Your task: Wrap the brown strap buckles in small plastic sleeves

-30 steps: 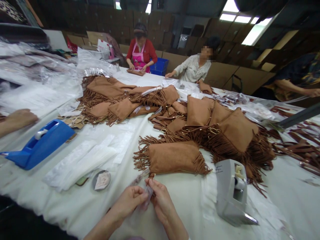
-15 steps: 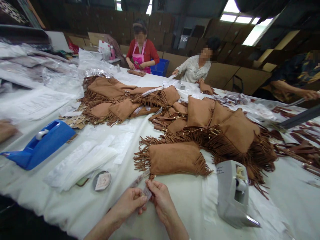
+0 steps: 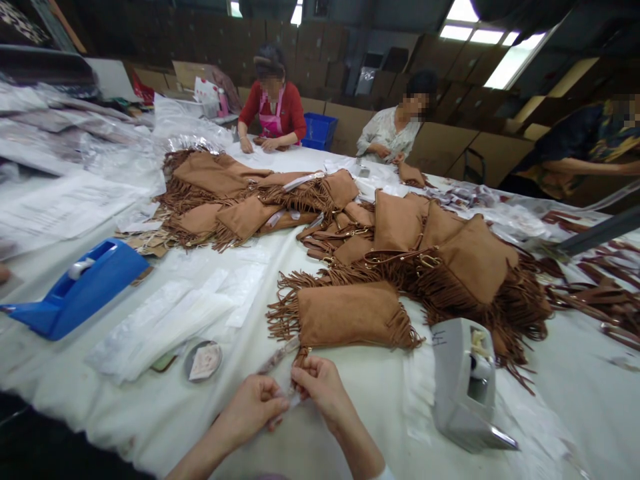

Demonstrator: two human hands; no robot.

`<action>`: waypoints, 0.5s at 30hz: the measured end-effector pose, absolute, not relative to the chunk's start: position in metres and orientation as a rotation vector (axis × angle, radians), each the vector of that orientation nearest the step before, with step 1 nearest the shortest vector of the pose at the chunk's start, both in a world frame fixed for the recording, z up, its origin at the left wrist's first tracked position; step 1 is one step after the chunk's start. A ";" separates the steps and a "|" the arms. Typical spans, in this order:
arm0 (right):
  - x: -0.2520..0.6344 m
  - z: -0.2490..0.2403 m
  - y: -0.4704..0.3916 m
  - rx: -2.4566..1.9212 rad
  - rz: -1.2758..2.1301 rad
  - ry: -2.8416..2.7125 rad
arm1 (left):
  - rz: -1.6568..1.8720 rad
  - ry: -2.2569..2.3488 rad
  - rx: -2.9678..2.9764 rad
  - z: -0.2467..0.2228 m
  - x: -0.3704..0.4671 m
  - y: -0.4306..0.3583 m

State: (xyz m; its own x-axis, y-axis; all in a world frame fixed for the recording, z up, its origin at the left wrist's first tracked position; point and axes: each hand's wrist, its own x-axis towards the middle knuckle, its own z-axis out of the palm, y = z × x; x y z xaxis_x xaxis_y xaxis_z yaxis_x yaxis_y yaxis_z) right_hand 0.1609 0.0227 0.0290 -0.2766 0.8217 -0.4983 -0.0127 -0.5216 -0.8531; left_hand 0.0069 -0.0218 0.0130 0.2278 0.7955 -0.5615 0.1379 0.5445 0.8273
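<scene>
A brown suede pouch with fringed ends (image 3: 345, 313) lies flat in front of me. From its lower left corner a short brown zip pull (image 3: 300, 359) hangs down to the fingertips of my right hand (image 3: 323, 388), which is closed in a pinch on it. My left hand (image 3: 254, 403), also closed, pinches a small piece of clear plastic film (image 3: 294, 399) that spans the gap between both hands. Beside the pull, a plastic-wrapped strap (image 3: 277, 359) runs from the pouch corner toward my left hand. My fingers partly hide the film and the pull.
A grey tape dispenser (image 3: 453, 393) stands at right, a blue one (image 3: 90, 287) at left. Clear plastic sleeves (image 3: 170, 320) and a round dish (image 3: 193, 367) lie nearer. Fringed pouches (image 3: 475, 260) are piled beyond; several people work across the table.
The small plastic piece between my hands is now stretched and hazier around the pull. My left hand has shifted slightly left. Across the table, the co-worker in red leans lower.
</scene>
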 end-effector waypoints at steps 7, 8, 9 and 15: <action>0.162 0.043 0.030 -1.353 1.945 -0.916 | 0.481 1.354 1.089 0.018 -0.008 -0.029; 0.163 0.044 0.030 -1.318 1.987 -0.855 | 0.486 1.347 1.109 0.019 -0.010 -0.030; 0.164 0.046 0.031 -1.285 2.031 -0.784 | 0.495 1.336 1.125 0.021 -0.011 -0.031; 0.170 0.048 0.030 -1.198 2.116 -0.563 | 0.498 1.303 1.127 0.030 -0.012 -0.029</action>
